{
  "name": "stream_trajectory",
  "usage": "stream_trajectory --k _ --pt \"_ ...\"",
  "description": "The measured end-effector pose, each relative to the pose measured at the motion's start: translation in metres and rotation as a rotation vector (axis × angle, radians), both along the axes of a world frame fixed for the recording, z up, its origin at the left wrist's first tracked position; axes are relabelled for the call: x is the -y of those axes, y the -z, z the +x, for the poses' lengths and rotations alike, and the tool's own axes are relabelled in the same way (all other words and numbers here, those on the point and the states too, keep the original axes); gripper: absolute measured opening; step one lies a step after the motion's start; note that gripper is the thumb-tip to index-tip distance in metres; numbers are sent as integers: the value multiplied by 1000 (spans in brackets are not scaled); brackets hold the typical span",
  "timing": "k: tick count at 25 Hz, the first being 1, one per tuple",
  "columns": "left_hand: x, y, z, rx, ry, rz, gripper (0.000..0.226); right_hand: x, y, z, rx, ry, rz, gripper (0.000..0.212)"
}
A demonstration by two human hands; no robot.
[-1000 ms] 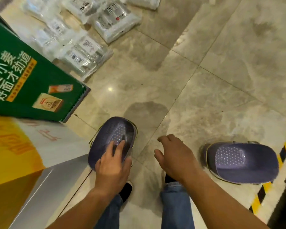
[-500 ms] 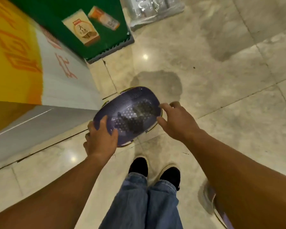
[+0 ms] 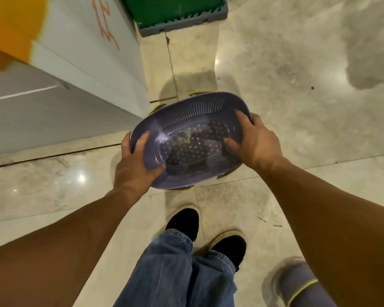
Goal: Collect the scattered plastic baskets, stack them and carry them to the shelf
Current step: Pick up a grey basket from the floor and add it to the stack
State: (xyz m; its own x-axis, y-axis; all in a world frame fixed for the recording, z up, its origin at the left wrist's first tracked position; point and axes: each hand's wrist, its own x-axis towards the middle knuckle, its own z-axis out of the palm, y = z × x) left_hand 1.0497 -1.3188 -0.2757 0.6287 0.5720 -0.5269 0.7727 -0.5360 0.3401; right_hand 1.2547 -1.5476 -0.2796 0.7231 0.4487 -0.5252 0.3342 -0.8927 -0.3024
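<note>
Both hands gripped one purple basket [image 3: 191, 140] clear of the floor, open side up: the left hand [image 3: 134, 167] clenched its near-left rim, the right hand [image 3: 254, 141] its right rim, likely to steady it for stacking. Left of the grip a white cabinet [image 3: 80, 69] crowded close. A second basket [image 3: 302, 284] lay on the floor [image 3: 297, 107] below the right forearm; open floor stretched rightward.
</note>
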Motion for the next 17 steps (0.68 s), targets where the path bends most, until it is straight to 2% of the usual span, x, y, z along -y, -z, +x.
stream_trajectory --k 3,6,10,13,17 --pt "15 -36 5 93 36 -38 98 18 -37 -3 -41 56 28 79" --pt "30 -117 32 216 71 -37 97 55 -128 0 -54 180 68 79" --pt "57 -282 75 363 131 -42 93 103 -314 3 11 281 117 78" --pt "79 -424 98 374 165 0 90 131 -467 15 56 299 105 78" --pt "106 -600 99 506 153 13 89 146 -653 16 171 247 96 76"
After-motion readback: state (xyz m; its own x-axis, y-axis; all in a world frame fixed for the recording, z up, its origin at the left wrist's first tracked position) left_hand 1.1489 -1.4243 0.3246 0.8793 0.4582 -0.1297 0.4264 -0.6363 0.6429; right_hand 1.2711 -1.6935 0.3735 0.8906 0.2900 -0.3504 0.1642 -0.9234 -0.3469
